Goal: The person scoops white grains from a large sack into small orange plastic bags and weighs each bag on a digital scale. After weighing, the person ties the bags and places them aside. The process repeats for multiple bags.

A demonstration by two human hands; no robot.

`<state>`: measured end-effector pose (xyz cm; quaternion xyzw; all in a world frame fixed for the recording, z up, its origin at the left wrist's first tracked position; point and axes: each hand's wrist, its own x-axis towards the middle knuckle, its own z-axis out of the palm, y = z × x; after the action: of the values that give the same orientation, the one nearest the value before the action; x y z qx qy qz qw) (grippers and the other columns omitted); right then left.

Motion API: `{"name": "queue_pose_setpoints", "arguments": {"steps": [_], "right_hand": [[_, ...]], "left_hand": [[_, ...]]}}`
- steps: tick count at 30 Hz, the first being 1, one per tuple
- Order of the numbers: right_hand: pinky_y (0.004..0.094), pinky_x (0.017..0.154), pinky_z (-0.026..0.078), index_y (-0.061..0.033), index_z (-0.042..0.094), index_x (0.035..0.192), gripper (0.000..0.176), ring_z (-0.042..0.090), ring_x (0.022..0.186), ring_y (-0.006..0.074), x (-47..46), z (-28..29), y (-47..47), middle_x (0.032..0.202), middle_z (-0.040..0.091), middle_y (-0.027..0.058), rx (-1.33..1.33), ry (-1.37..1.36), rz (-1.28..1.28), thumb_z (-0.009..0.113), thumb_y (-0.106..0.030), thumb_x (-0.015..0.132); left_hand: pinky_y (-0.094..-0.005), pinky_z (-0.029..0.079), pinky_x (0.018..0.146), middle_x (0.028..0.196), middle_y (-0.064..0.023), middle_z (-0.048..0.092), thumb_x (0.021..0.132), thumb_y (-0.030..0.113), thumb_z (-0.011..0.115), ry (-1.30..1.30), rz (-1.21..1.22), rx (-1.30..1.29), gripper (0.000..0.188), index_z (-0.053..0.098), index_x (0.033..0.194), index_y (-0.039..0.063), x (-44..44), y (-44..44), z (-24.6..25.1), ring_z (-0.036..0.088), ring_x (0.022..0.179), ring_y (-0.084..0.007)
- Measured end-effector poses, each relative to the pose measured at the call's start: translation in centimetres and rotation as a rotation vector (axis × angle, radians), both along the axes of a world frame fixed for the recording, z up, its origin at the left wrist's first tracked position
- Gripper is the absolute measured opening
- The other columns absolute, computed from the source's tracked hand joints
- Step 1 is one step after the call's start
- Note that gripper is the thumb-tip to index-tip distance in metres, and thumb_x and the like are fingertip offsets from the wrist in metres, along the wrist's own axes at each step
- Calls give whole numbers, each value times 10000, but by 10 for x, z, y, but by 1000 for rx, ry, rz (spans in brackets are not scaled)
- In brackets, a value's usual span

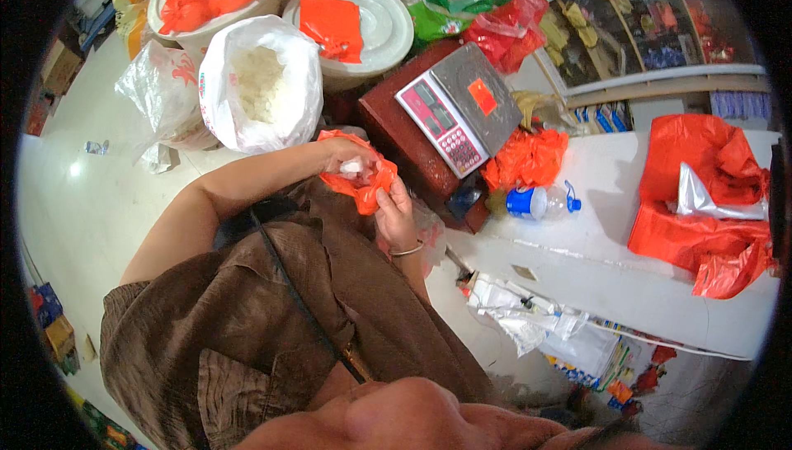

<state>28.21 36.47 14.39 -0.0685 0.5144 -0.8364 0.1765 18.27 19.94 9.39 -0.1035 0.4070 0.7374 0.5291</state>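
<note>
Between my hands is an orange-red plastic bag (365,195), its mouth spread apart. My left hand (346,154) reaches into the mouth, its fingers around a white lump (352,167); the fingertips are partly hidden by the bag. The near right rim of the bag is pinched by my right hand (397,213), which has a bangle at the wrist. Just beyond my left forearm stands a white plastic sack (213,106), rolled down around pale, whitish chunks (263,88).
A digital scale (461,110) rests on a dark red stand (387,106) ahead right. Lidded white tubs (390,48) stand behind the sack. On the white counter (594,227) lie a plastic bottle (544,202) and red bags (674,184). A glass display case (649,23) stands beyond.
</note>
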Motion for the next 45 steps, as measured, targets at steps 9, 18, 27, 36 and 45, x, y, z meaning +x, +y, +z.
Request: {"name": "queue_pose_setpoints", "arguments": {"steps": [9, 18, 27, 36, 45], "right_hand": [[398, 1072, 304, 18, 339, 1350, 435, 407, 1261, 262, 8, -10, 24, 1361, 412, 150, 44, -110, -129, 416, -48, 927], [301, 1010, 337, 39, 383, 1338, 419, 449, 1192, 171, -11, -4, 4, 1303, 466, 91, -13, -108, -58, 439, -13, 925], [333, 1021, 340, 40, 369, 1339, 428, 458, 1194, 203, -19, 5, -4, 1322, 458, 123, 140, -158, -35, 428, -19, 919], [275, 913, 390, 25, 435, 1289, 381, 509, 1035, 137, -22, -1, -12, 1183, 537, 60, 134, -122, -5, 465, -36, 914], [325, 994, 359, 47, 390, 1325, 410, 483, 1149, 192, -36, -3, -20, 1277, 488, 105, 55, -36, 72, 469, -52, 935]], "left_hand": [[-305, 511, 666, 822, -92, 652, 840, 129, 592, 1103, 66, -457, 167, 611, 955, 9, 0, -53, 51, 614, 704, -168], [-553, 335, 1012, 1402, -289, 310, 789, 193, 556, 888, -145, -1924, 496, 490, 1241, -1, -32, -224, -91, 263, 1308, -476], [-525, 351, 993, 1358, -354, 328, 743, 275, 643, 779, -793, -1917, 697, 403, 1279, -100, -16, -254, -63, 326, 1273, -460], [-672, -64, 1026, 1426, -384, -120, 599, 535, 746, 699, -680, -1480, 1144, 61, 1477, 275, -49, -238, -103, -124, 1323, -549], [-672, 172, 1022, 1493, -257, 84, 849, 458, 407, 721, -475, -1433, 567, 329, 1401, 358, -4, -182, -79, 200, 1315, -526]]}}
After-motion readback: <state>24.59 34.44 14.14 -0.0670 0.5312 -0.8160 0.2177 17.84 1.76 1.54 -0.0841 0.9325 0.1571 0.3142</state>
